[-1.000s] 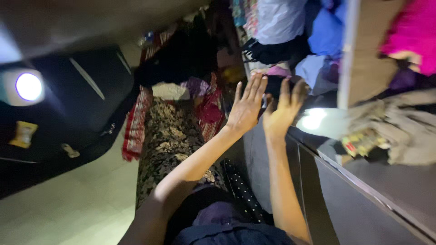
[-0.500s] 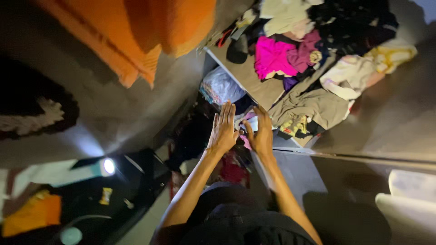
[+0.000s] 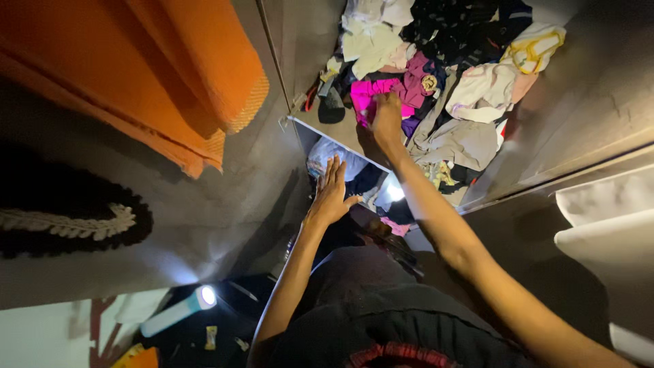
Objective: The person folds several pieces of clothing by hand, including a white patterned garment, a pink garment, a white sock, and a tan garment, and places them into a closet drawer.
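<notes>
Reaching up, we now have our right hand (image 3: 386, 117) on the bright pink garment (image 3: 371, 94) in the heap of clothes (image 3: 463, 82) on the upper shelf (image 3: 327, 133), at twelve o'clock; half a second ago both hands hovered lower, by the shelf edge. Its grip looks closed on the cloth, though we cannot tell for sure. Our left hand (image 3: 329, 196) hangs open-fingered below the edge. An orange towel (image 3: 197, 75) crowds ten o'clock; open room lies toward three.

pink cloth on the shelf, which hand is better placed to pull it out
Right, probably. The right hand is already up on the shelf, fingers on the pink cloth in the heap of clothes. The left hand is lower, spread open below the shelf edge, touching no cloth.
</notes>
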